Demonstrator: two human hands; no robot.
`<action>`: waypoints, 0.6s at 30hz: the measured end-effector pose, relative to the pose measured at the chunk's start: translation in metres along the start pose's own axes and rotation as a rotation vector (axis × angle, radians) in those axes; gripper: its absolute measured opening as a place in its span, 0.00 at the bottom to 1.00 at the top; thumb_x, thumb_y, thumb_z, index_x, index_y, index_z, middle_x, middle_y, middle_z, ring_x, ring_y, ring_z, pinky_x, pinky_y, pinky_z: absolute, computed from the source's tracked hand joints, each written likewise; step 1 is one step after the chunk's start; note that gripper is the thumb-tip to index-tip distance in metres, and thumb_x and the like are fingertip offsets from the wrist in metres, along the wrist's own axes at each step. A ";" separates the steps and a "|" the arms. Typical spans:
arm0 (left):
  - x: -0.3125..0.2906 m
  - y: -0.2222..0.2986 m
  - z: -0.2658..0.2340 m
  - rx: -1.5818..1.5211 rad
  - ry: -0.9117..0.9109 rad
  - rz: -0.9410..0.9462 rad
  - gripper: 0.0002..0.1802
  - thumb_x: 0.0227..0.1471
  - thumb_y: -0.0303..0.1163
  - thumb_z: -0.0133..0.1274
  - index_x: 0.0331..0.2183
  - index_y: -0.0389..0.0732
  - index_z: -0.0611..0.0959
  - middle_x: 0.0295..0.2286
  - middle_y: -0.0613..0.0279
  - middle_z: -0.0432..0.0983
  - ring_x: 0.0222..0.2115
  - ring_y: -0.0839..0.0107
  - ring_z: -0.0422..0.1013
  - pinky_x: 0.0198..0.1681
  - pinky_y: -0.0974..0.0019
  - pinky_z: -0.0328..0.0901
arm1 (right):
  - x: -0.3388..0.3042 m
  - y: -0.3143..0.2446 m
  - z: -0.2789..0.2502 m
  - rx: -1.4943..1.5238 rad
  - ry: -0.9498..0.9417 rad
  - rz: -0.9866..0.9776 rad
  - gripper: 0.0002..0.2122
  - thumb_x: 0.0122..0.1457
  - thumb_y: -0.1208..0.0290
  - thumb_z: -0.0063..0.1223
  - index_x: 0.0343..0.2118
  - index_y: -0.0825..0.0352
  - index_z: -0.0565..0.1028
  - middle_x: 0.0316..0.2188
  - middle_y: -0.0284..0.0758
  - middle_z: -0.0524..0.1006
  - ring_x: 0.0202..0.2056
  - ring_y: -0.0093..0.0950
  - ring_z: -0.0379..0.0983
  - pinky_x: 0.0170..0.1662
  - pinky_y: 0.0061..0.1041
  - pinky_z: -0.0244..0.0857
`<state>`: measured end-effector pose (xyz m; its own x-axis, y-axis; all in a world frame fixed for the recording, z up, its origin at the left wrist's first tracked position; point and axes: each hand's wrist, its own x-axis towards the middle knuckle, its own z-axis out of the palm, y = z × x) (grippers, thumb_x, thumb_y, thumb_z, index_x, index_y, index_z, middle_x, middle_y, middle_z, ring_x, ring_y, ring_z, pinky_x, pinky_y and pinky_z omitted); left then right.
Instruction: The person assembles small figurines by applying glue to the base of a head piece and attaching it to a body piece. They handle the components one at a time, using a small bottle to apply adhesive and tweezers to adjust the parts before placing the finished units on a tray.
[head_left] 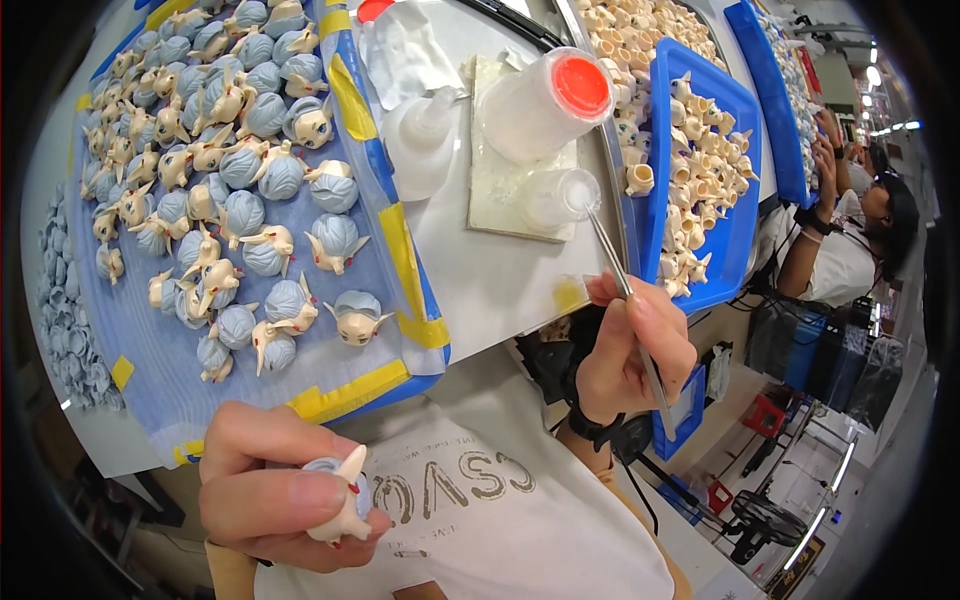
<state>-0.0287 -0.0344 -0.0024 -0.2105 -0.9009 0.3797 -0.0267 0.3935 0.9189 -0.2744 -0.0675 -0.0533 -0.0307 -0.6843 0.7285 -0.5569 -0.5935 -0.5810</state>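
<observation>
Between the thumb and fingers of my left hand (pixel 275 490) is a small doll head (pixel 345 500) with pointed ears and grey-blue hair. My right hand (pixel 640 350) grips a thin metal tool (pixel 628 290), held like a pen; its exact kind I cannot make out. The tool's far tip reaches the mouth of a small translucent cup (pixel 553 200). That cup stands on a pale slab (pixel 490 215) beside a larger translucent container (pixel 530 110) with a red round top. Left of my right hand, a blue tray (pixel 432 362) edged with yellow tape bears many similar doll heads.
A white squeeze bottle (pixel 422 150) and a crumpled white cloth (pixel 405 50) lie left of the slab. A blue bin (pixel 738 110) holds hollow beige head parts. Grey-blue hair pieces (pixel 75 320) are piled at far left. Another person (pixel 850 235) sits at the right.
</observation>
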 end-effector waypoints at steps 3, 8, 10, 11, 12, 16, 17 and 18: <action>0.000 0.000 -0.001 0.001 -0.031 0.004 0.31 0.29 0.24 0.62 0.41 0.42 0.69 0.29 0.49 0.66 0.18 0.76 0.63 0.20 0.78 0.57 | 0.001 0.000 0.000 0.002 -0.004 -0.005 0.13 0.43 0.90 0.49 0.34 0.72 0.68 0.24 0.46 0.74 0.23 0.34 0.73 0.27 0.25 0.68; 0.003 0.000 -0.003 -0.009 -0.111 -0.002 0.30 0.37 0.29 0.57 0.44 0.42 0.64 0.29 0.51 0.63 0.19 0.76 0.62 0.25 0.77 0.56 | 0.000 0.002 0.001 -0.002 0.002 -0.015 0.13 0.43 0.90 0.49 0.33 0.72 0.68 0.24 0.45 0.74 0.23 0.34 0.73 0.27 0.25 0.68; 0.003 0.000 -0.003 -0.004 -0.117 -0.004 0.30 0.37 0.29 0.57 0.44 0.42 0.64 0.29 0.51 0.63 0.19 0.76 0.62 0.25 0.77 0.56 | 0.001 0.003 0.001 -0.002 -0.001 -0.025 0.13 0.43 0.90 0.49 0.34 0.72 0.68 0.24 0.45 0.74 0.23 0.34 0.73 0.27 0.25 0.68; 0.004 0.000 -0.003 -0.003 -0.121 -0.005 0.30 0.37 0.29 0.57 0.44 0.42 0.64 0.29 0.51 0.63 0.20 0.76 0.62 0.25 0.77 0.56 | 0.001 0.003 0.001 -0.001 0.000 -0.025 0.13 0.43 0.90 0.49 0.34 0.72 0.68 0.24 0.45 0.74 0.23 0.34 0.73 0.27 0.25 0.68; 0.004 0.000 -0.003 0.004 -0.119 -0.003 0.30 0.37 0.29 0.57 0.44 0.43 0.64 0.29 0.51 0.63 0.20 0.76 0.62 0.25 0.77 0.56 | 0.001 0.003 0.000 -0.001 0.001 -0.025 0.13 0.43 0.90 0.49 0.34 0.72 0.68 0.24 0.45 0.74 0.23 0.33 0.73 0.27 0.25 0.68; 0.005 0.002 -0.005 0.006 -0.137 -0.017 0.30 0.36 0.28 0.57 0.44 0.42 0.64 0.29 0.51 0.63 0.20 0.75 0.62 0.25 0.77 0.56 | 0.000 0.003 0.001 -0.007 0.002 -0.027 0.13 0.43 0.90 0.48 0.34 0.72 0.68 0.24 0.45 0.74 0.22 0.34 0.73 0.26 0.25 0.68; 0.006 0.003 -0.005 0.000 -0.151 -0.026 0.30 0.36 0.28 0.57 0.44 0.42 0.64 0.29 0.51 0.63 0.20 0.75 0.62 0.25 0.77 0.56 | 0.000 0.003 0.000 -0.011 0.000 -0.032 0.13 0.43 0.91 0.48 0.34 0.72 0.68 0.24 0.45 0.74 0.22 0.33 0.73 0.26 0.25 0.68; 0.007 0.002 -0.006 0.001 -0.161 -0.023 0.30 0.36 0.28 0.57 0.44 0.42 0.64 0.29 0.51 0.63 0.20 0.75 0.62 0.25 0.77 0.56 | 0.001 0.002 0.000 -0.014 -0.001 -0.037 0.13 0.42 0.91 0.48 0.34 0.72 0.68 0.24 0.45 0.74 0.22 0.33 0.72 0.25 0.25 0.68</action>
<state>-0.0247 -0.0404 0.0028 -0.3640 -0.8684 0.3366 -0.0344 0.3737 0.9269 -0.2753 -0.0692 -0.0536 -0.0091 -0.6623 0.7492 -0.5697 -0.6123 -0.5482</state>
